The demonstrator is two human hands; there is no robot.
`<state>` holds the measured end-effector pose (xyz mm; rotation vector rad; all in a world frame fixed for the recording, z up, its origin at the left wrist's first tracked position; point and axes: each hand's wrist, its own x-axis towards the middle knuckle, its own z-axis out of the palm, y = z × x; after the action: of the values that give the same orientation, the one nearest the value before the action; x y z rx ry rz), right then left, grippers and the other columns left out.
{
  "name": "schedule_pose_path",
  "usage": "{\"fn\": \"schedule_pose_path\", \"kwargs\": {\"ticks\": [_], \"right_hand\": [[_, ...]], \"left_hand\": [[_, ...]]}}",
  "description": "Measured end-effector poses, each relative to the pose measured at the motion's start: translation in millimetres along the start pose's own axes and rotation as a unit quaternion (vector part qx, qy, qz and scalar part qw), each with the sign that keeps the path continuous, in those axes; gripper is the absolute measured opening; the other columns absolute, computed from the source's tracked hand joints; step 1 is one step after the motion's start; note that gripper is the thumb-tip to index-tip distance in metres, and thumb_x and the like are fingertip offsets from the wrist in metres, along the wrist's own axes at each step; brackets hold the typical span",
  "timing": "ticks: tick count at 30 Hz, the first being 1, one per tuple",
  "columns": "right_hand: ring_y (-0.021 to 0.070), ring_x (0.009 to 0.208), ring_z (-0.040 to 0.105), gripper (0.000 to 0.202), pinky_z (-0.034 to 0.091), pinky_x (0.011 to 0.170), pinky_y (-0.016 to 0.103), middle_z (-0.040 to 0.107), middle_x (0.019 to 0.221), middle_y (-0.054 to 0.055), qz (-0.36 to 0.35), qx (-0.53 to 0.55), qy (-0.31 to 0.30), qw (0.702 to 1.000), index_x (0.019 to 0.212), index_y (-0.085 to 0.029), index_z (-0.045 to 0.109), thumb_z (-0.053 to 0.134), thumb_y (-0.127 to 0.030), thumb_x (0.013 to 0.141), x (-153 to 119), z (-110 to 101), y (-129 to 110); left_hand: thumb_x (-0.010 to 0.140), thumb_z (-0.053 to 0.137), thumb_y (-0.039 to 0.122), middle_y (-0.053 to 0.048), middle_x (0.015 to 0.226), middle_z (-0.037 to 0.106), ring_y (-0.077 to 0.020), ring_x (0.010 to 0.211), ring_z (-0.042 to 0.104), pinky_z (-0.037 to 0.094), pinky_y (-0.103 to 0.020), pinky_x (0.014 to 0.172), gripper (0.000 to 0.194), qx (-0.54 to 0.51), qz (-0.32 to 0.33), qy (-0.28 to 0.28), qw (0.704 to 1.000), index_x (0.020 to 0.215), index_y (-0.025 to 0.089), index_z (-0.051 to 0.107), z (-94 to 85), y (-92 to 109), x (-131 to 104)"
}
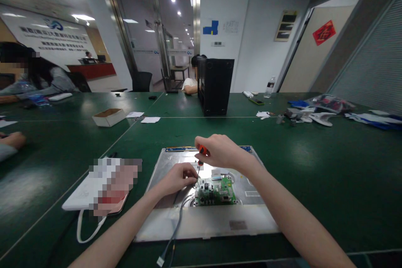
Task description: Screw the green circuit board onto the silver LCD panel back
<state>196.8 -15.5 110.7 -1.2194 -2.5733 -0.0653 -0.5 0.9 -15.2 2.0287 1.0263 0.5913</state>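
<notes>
In the head view my right hand point(216, 150) grips a screwdriver point(202, 150) with an orange and black handle. Its shaft points down at the upper left corner of a green circuit board point(216, 190). At that same corner, my left hand point(179, 178) has its thumb and fingers pinched together beside the screwdriver tip; anything between them is too small to make out. The board lies on the silvery back of a flat display panel point(248, 222). Grey cables point(179, 222) run from the board's left side over the panel's front edge to a white connector point(160, 261).
Left of the panel lie a white device point(84, 190) with a white cable and a blurred-out pink item. Farther back stand a shallow box point(108, 118) and a black computer case point(218, 88). A bottle point(270, 88) stands far right. A co-worker's hand point(14, 140) rests at left.
</notes>
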Motion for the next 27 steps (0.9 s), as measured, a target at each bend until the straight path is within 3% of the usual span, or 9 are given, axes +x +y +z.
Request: {"fn": "schedule_pose_path", "kwargs": {"ticks": [12,15,20,27], "right_hand": [[0.0117,0.062,0.051,0.017,0.021,0.052,0.026,0.065,0.078,0.000,-0.034,0.028,-0.005,0.999,0.099,-0.021,0.053,0.054,-0.026,0.082,-2.7,-3.5,-5.6],[0.0117,0.064,0.052,0.013,0.021,0.053,0.026,0.066,0.078,0.000,-0.045,0.026,-0.003,0.999,0.092,-0.022,0.055,0.057,-0.032,0.085,-2.3,-4.4,-6.0],[0.0109,0.059,0.049,0.026,0.021,0.053,0.027,0.063,0.070,0.000,-0.031,0.016,-0.013,0.999,0.082,-0.021,0.057,0.054,-0.046,0.089,-1.3,-6.1,-6.5],[0.0109,0.062,0.050,0.011,0.021,0.051,0.026,0.066,0.079,0.001,-0.042,0.024,-0.009,0.999,0.094,-0.020,0.054,0.053,-0.024,0.083,-3.5,-9.2,-9.3]], "left_hand": [[0.075,0.063,0.021,0.000,0.073,0.064,-0.0138,0.070,0.055,0.041,-0.024,0.064,0.009,0.020,0.001,0.005,1.000,0.081,0.016,0.068,1.2,-2.7,-0.5],[0.076,0.062,0.021,0.000,0.073,0.064,-0.0140,0.071,0.056,0.041,-0.023,0.064,0.010,0.020,0.000,-0.004,1.000,0.082,0.017,0.068,-0.4,-2.1,-0.4],[0.078,0.061,0.024,-0.001,0.074,0.064,-0.0137,0.070,0.056,0.041,-0.023,0.063,0.010,0.029,0.003,-0.020,0.999,0.082,0.017,0.067,-4.6,1.1,-0.6],[0.078,0.062,0.023,-0.001,0.077,0.064,-0.0138,0.071,0.056,0.041,-0.023,0.063,0.009,0.038,0.013,-0.014,0.999,0.082,0.018,0.067,-4.9,-0.3,-0.6]]}}
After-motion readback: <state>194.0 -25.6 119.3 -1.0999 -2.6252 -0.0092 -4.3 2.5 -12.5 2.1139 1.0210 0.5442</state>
